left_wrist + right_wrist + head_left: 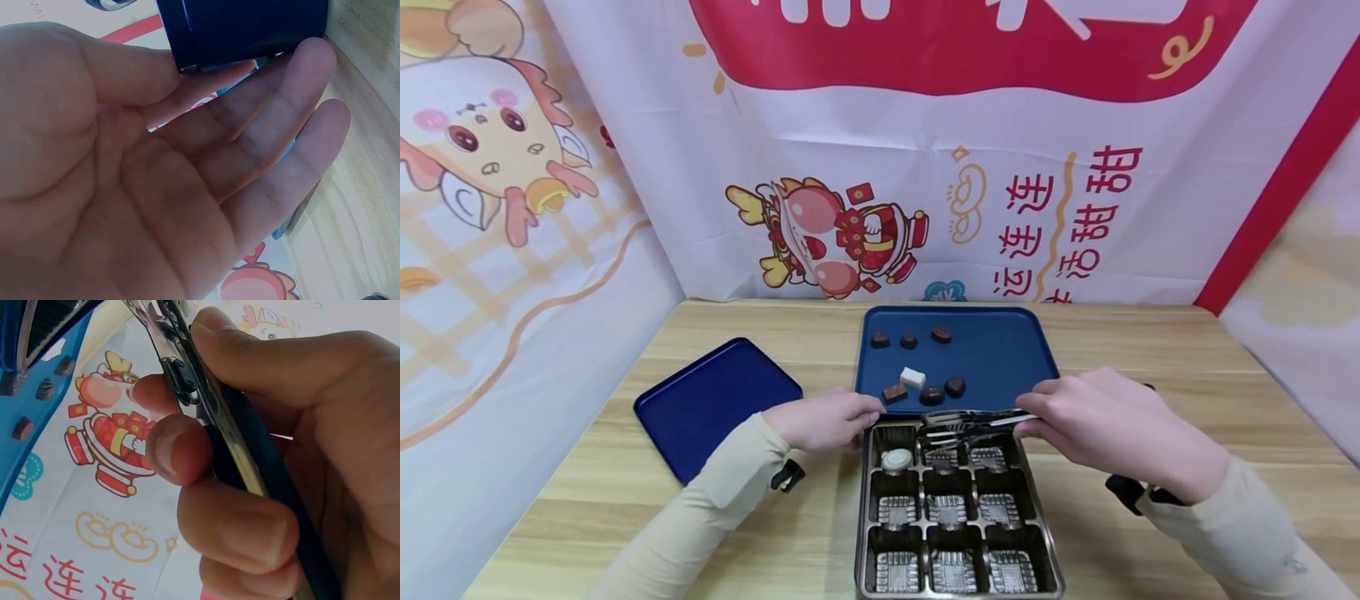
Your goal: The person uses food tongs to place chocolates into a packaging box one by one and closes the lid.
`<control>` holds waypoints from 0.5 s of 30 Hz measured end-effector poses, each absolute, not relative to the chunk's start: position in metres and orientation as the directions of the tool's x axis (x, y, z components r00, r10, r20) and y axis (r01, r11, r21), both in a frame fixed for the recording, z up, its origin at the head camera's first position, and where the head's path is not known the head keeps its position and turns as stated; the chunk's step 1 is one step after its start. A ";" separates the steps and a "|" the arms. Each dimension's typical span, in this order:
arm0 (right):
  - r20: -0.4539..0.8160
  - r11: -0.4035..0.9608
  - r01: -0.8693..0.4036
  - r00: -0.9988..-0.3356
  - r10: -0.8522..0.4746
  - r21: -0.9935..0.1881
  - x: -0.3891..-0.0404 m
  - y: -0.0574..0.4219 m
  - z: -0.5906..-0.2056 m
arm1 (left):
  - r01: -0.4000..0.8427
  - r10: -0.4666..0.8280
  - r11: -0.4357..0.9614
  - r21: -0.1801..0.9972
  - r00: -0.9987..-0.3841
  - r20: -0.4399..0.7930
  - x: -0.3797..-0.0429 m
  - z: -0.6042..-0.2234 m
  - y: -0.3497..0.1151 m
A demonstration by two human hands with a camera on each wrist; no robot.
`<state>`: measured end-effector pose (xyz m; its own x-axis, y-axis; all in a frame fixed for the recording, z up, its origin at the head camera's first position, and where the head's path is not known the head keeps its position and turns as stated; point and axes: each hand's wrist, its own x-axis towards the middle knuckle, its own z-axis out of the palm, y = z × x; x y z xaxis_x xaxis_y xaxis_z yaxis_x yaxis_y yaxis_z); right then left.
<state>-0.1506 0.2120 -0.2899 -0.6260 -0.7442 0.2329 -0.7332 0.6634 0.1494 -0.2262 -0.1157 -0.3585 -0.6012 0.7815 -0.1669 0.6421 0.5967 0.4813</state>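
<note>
My left hand (pixel 827 418) holds the far left corner of a box with a compartmented insert (pixel 951 510). In the left wrist view, the thumb and fingers are at the box's dark blue wall (pixel 250 28), the other fingers stretched out. A round, pale chocolate (pixel 897 459) lies in the far left compartment. My right hand (pixel 1097 425) grips shiny metal tongs (pixel 973 423), their tips over the far row of compartments. In the right wrist view, fingers and thumb wrap around the tongs (pixel 206 400).
Behind the box stands a blue tray (pixel 1000 350) bearing several brown chocolates (pixel 932 395) and one white chocolate (pixel 913 378). A darker blue tray (pixel 715 408) lies to the left. Printed cloth (pixel 887 133) hangs behind the wooden table (pixel 1150 350).
</note>
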 end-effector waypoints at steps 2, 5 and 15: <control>0.233 0.660 -0.735 -0.622 -0.748 0.158 -0.151 0.212 -0.291 | 0.640 0.781 0.597 0.484 -0.602 -0.167 -0.226 -0.358 -0.115; 0.246 0.646 -0.742 -0.602 -0.760 0.179 -0.151 0.211 -0.293 | 0.641 0.780 0.599 0.481 -0.603 -0.168 -0.226 -0.358 -0.114; 0.240 0.637 -0.744 -0.593 -0.769 0.202 -0.153 0.208 -0.296 | 0.637 0.775 0.605 0.477 -0.608 -0.172 -0.225 -0.357 -0.114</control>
<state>-0.1525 0.2083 -0.2960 -0.5929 -0.7686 0.2403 -0.7439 0.6370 0.2020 -0.2248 -0.1138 -0.3573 -0.6077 0.7754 -0.1718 0.6375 0.6053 0.4767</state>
